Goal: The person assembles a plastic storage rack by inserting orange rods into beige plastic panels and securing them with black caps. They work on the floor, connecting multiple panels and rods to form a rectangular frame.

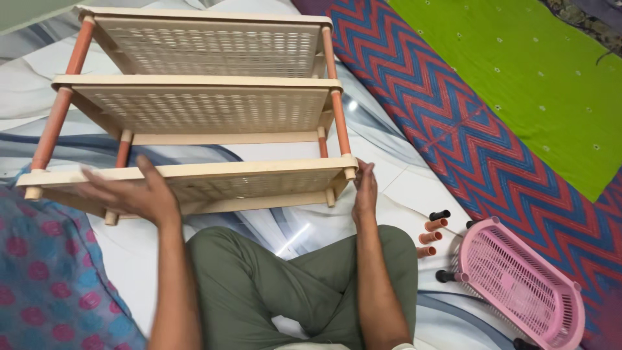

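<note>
A cream plastic rack point(207, 97) with three perforated shelves lies tipped on its side on the floor point(402, 188), its shelves facing the camera and joined at the corners by orange tube legs point(57, 120). It sits just in front of the person's crossed legs in green trousers point(291, 285).

The left hand point(139, 194) lies flat with fingers spread over the front edge of the nearest shelf point(194, 178), pressing against it rather than gripping, which seems to steady the rack in its tilted position. It is slightly blurred. The right hand point(365, 188) is open with fingers straight, held against the right end of the same shelf near the corner post point(350, 170); it braces the side and is not closed around anything.

To the right on the floor lie a few loose orange tubes point(433, 233) and black caps point(440, 214), near a pink perforated shelf point(518, 282) that has black feet. Beyond is a red and blue zigzag mat point(453, 116) with green cloth point(518, 71) on it. A blue cloth with pink flowers point(45, 279) lies at the left.
</note>
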